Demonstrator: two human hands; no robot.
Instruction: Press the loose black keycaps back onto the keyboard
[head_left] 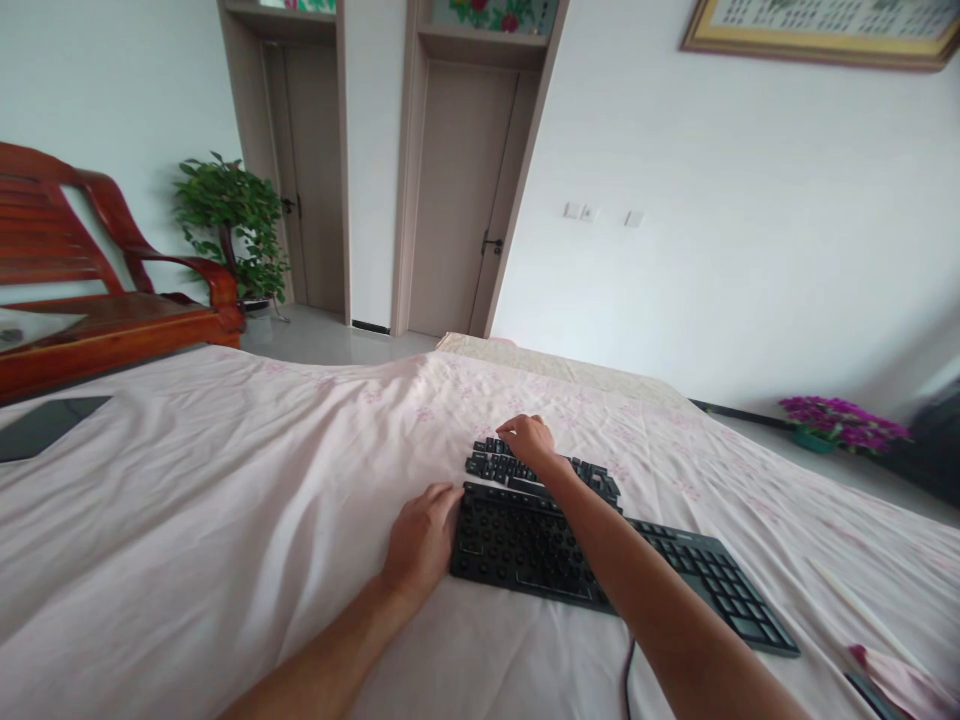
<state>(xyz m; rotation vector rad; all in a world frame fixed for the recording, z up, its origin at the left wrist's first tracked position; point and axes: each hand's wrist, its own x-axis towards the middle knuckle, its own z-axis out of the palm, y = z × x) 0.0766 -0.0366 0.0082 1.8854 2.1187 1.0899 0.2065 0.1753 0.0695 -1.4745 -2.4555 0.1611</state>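
A black keyboard (517, 545) lies on the bedsheet, its left part stripped of keycaps so that the round key mounts show, while keys remain at its right end. My left hand (424, 535) is at the keyboard's left edge, fingers closed against the upper left corner. Just beyond the keyboard, loose black keycaps (491, 466) are laid out in rows. Over those rows my right hand (531, 440) is pinched, thumb and finger brought together; whatever is between them is too small to make out. My right forearm hides part of the keyboard and the keycaps.
A pale floral sheet (300, 500) covers the bed. A dark flat tablet-like object (49, 425) lies far left. A cable (628, 675) runs toward me from the keyboard. Pink cloth (900, 685) lies at lower right. Beyond stand a wooden bench (112, 315) and a potted plant (232, 220).
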